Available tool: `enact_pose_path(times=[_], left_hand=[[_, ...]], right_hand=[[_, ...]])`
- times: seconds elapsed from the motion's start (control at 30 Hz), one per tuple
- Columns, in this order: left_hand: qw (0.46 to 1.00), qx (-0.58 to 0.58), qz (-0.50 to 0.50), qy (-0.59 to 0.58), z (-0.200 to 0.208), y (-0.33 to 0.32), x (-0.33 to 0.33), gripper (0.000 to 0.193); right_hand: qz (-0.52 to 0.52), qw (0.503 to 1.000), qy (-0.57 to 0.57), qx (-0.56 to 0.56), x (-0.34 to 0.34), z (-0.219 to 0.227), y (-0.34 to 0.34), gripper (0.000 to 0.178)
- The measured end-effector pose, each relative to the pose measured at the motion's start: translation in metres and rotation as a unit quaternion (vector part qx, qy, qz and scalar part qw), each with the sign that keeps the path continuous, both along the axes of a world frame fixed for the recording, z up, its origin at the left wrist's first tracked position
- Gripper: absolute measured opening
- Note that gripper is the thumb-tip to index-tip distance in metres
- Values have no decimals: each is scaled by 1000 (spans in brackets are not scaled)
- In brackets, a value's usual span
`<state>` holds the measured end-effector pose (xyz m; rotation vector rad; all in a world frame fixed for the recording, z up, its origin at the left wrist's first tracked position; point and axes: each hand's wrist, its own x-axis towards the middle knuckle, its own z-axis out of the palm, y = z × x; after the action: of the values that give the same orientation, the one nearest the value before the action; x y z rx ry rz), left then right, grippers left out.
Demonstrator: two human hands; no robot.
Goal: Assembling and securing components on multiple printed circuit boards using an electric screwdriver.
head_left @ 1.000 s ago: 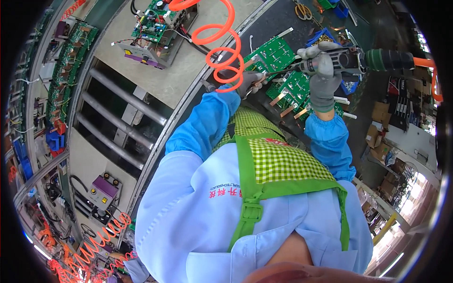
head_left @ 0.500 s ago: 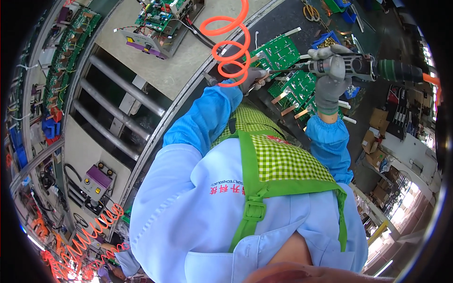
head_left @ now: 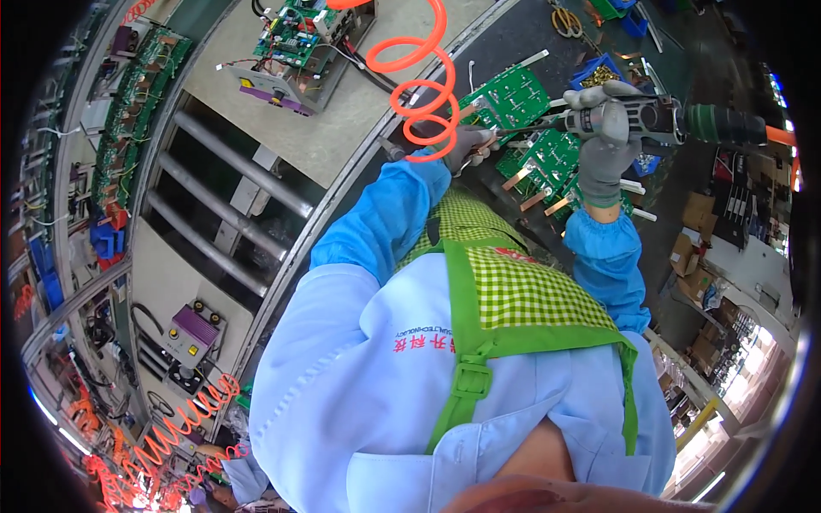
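A grey and black power screwdriver [head_left: 657, 121] lies almost level in my gloved right hand [head_left: 609, 141], whose fingers wrap its body. Its long thin bit [head_left: 532, 129] points left, toward my gloved left hand [head_left: 469, 147]. The left fingers are pinched together at the bit's tip, beside the edge of a green circuit board [head_left: 513, 96]; what they hold is too small to make out. Below the bit lies a second green circuit board [head_left: 547, 158], with copper strips [head_left: 516, 179] sticking out of its near side.
An orange coiled hose [head_left: 425, 90] hangs just above my left hand. Blue bins [head_left: 596, 70] of small brass-coloured parts and yellow-handled scissors [head_left: 566, 22] lie beyond the boards. To the left, an opened device [head_left: 291, 64] sits on the line, near metal rollers [head_left: 244, 162].
The whole view has shifted slightly, so everything appears a little farther right and lower. Both hands keep nearly the same pose, with the screwdriver still in the right one.
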<state>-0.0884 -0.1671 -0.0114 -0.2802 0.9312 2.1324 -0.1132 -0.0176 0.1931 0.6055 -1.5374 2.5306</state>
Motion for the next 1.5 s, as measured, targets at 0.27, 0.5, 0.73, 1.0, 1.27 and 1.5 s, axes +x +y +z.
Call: enact_pose_path(times=[0.27,0.5,0.73,1.0,1.27,1.5], left_hand=[[1000,-14,-14,11,-10,4,-3,27],[1000,-24,-5,11,1,4,0,27],[999,23,20,-14,-5,5,1,23],[999,-41,27,8,8,8,2,26],[998,-53,-25,9,7,7,-3,28],[996,-88,-2,4,16,4,1,23]], right_hand=[[-55,996,7,72,-1,-3,-1,27],[-82,992,-49,78,2,-1,-3,32],[-78,996,-29,23,0,2,-6,33],[-150,985,-44,74,1,8,-2,25],[-110,988,-56,94,-1,7,0,27],[14,999,-33,-32,-5,34,16,27]])
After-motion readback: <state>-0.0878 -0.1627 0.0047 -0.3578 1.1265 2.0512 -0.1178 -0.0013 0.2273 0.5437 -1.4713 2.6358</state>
